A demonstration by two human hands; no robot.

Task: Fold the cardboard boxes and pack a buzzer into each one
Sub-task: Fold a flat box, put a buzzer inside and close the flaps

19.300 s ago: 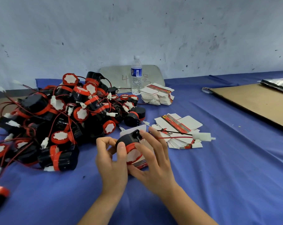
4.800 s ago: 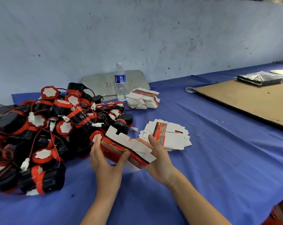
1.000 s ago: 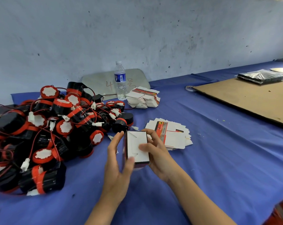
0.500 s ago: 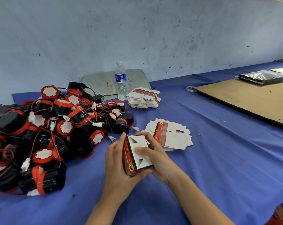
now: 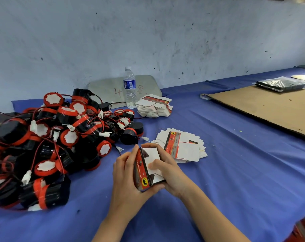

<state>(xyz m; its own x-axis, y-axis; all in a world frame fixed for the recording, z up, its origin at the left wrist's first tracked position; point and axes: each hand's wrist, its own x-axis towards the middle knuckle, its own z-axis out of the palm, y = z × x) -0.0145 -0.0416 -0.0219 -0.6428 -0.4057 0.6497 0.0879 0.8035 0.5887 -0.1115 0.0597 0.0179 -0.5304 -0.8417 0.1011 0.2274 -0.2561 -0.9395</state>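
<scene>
A small cardboard box [image 5: 144,169], red on its side and white inside, stands folded up between my hands above the blue table. My left hand [image 5: 126,179] grips its red side and underside. My right hand [image 5: 167,169] wraps the far side, its thumb pressing a white flap inward. A big pile of black and red buzzers [image 5: 60,137] with red wires lies to the left. A fanned stack of flat box blanks [image 5: 185,145] lies just right of my hands. A second stack of blanks [image 5: 154,106] sits farther back.
A water bottle [image 5: 130,88] stands by the wall in front of a grey board [image 5: 109,88]. A large brown cardboard sheet [image 5: 270,105] covers the right of the blue table [image 5: 235,172], with a black plastic-wrapped packet [image 5: 279,84] and a tape roll [image 5: 205,96] near it.
The box has tilted so its red side faces me. My right thumb has pushed the white end flap further in, and my left hand has closed tighter round the box.
</scene>
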